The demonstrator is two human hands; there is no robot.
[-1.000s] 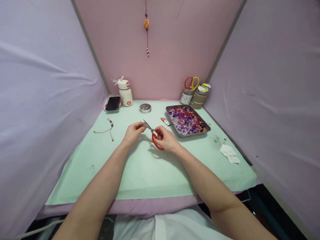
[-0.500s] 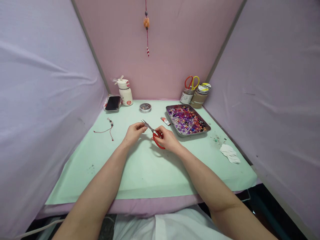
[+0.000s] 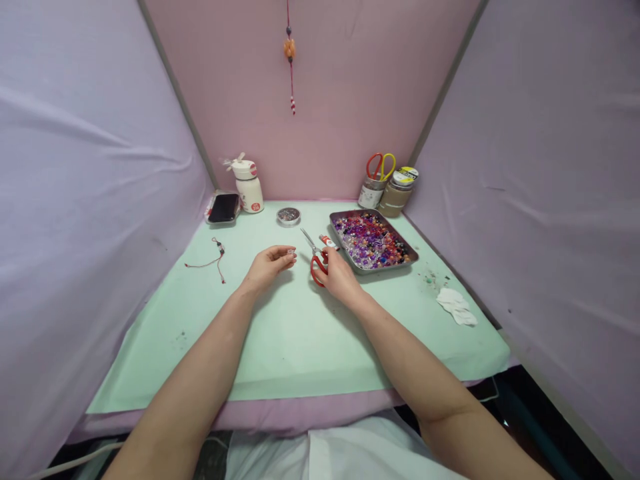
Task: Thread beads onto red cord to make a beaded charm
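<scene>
My right hand (image 3: pixel 340 275) grips the red handles of a small pair of scissors (image 3: pixel 315 257), its blades pointing up and left toward the back of the table. My left hand (image 3: pixel 267 265) rests on the mint green mat (image 3: pixel 290 333), fingers pinched on something small near the fingertips that I cannot make out. A gap separates the scissor blades from my left fingertips. A metal tray (image 3: pixel 411 256) full of purple, pink and clear beads lies just right of my right hand.
A red-and-white small tube (image 3: pixel 329 242) lies beside the tray. A beaded cord (image 3: pixel 215 257) lies at the left. Behind stand a white bottle (image 3: pixel 249 187), a phone (image 3: pixel 223 207), a small round dish (image 3: pixel 289 215), a cup with scissors (image 3: pixel 373 183) and a thread spool (image 3: pixel 399 190). Crumpled tissue (image 3: pixel 456 306) lies right.
My right hand has swung the scissors away to the right, so the blades no longer meet my left fingertips. My left hand stays in place, still pinched.
</scene>
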